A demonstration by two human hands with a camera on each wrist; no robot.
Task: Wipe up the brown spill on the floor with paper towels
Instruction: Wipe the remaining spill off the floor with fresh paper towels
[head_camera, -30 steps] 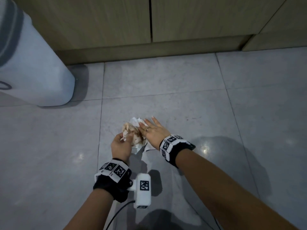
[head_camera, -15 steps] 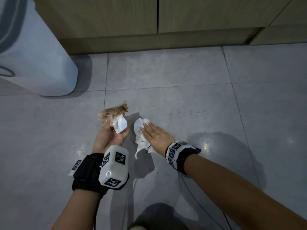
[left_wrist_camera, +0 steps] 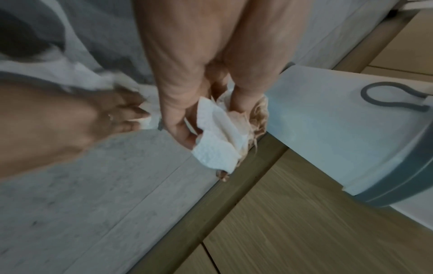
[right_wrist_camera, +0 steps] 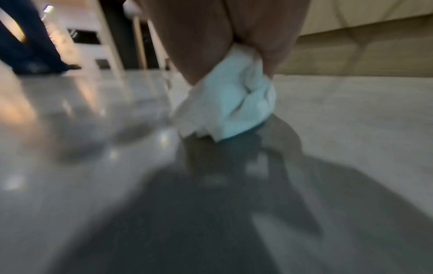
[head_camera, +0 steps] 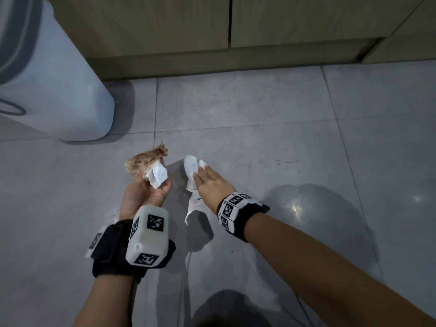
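Note:
My left hand is raised off the floor, palm up, and grips a crumpled paper towel wad, brown-soaked on its far side and white near the fingers; the left wrist view shows the same wad between thumb and fingers. My right hand lies flat with straight fingers on a clean white paper towel and presses it to the grey tile floor. In the blurred right wrist view that towel bunches under the palm. A faint brownish smear shows on the tile to the right of the towel.
A white bin with a grey handle stands on the floor at the left. Wooden cabinet fronts and a kickboard run along the far side. A person's dark trouser legs and furniture legs appear in the right wrist view.
My left hand has lifted the brown-stained wad off the floor and turned palm up. My right hand now presses a separate clean towel flat where both hands had been together.

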